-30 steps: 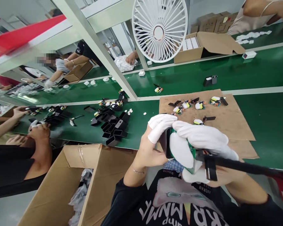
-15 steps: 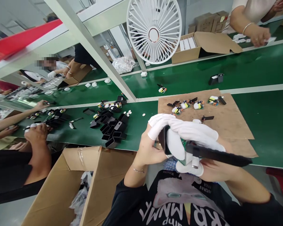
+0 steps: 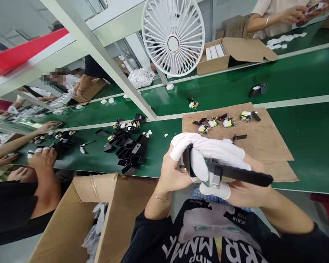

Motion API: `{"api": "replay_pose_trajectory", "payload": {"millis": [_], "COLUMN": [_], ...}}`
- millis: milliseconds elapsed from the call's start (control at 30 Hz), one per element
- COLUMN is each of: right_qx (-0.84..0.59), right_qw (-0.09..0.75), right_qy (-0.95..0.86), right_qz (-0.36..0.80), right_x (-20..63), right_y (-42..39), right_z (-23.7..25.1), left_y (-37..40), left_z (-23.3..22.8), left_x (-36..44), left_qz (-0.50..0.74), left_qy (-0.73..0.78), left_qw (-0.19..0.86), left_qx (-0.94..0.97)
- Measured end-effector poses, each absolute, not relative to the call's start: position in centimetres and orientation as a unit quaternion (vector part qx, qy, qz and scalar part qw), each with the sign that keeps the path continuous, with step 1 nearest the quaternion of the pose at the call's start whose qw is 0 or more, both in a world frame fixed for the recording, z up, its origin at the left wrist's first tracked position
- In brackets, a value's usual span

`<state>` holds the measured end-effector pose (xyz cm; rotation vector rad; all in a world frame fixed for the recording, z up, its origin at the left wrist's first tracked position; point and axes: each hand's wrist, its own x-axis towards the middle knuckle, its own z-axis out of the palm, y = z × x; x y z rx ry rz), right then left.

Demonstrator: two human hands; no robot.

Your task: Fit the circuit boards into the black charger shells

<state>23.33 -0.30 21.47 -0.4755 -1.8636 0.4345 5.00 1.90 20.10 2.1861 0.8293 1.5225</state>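
Left hand (image 3: 178, 160) and right hand (image 3: 230, 171) are both raised close to the chest, above the near edge of the tabletop (image 3: 304, 146), each with white cots on the fingertips. Left hand is closed around a black casing (image 3: 186, 160), thumb on its near side, fingers over the top. Right hand is closed on a green circuit board (image 3: 208, 171) with its black flat cable (image 3: 244, 175); the board's end sits at the casing's open mouth, touching it. Cable sticks out to the right past the right wrist.

Tabletop is green. A brown cardboard sheet (image 3: 263, 138) lies at its near edge, just beyond the hands, with several more circuit boards (image 3: 227, 122) scattered across its far half. A pile of empty black casings (image 3: 128, 149) lies left of the sheet, near the near edge. An open cardboard box (image 3: 79, 212) stands below the near edge, to the left. White fan (image 3: 173, 36) is at the far side, an open carton (image 3: 235, 54) beside it. Other people's hands (image 3: 42, 157) work at the left end, another person (image 3: 279, 14) at the far right corner.
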Motion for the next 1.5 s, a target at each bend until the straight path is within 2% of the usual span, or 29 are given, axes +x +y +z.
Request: {"api": "replay_pose_trajectory", "payload": {"millis": [267, 800, 1000, 1200, 1400, 1500], "right_qx": [-0.188, -0.187, -0.199, -0.211, -0.258, -0.282], "right_qw": [0.544, 0.533, 0.53, 0.541, 0.482, 0.453], "right_qy": [-0.796, -0.79, -0.812, -0.799, -0.832, -0.837], "right_qz": [0.186, 0.239, 0.143, 0.159, 0.098, 0.123], "right_x": [23.2, 23.0, 22.8, 22.1, 22.6, 22.0], "right_y": [-0.2, -0.4, -0.4, -0.5, 0.2, 0.9], "right_z": [22.1, 22.2, 22.1, 21.8, 21.7, 20.1], "left_y": [1.3, 1.8, 1.9, 2.0, 1.8, 2.1], "left_z": [20.6, 20.1, 19.6, 19.0, 18.6, 17.7], "left_x": [5.5, 4.9, 4.4, 4.5, 4.3, 4.2], "left_qz": [0.553, 0.531, 0.542, 0.543, 0.529, 0.5], "left_qy": [0.32, 0.309, 0.304, 0.309, 0.327, 0.347], "left_qw": [0.199, 0.176, 0.171, 0.158, 0.159, 0.186], "left_qx": [0.743, 0.769, 0.765, 0.765, 0.767, 0.771]}}
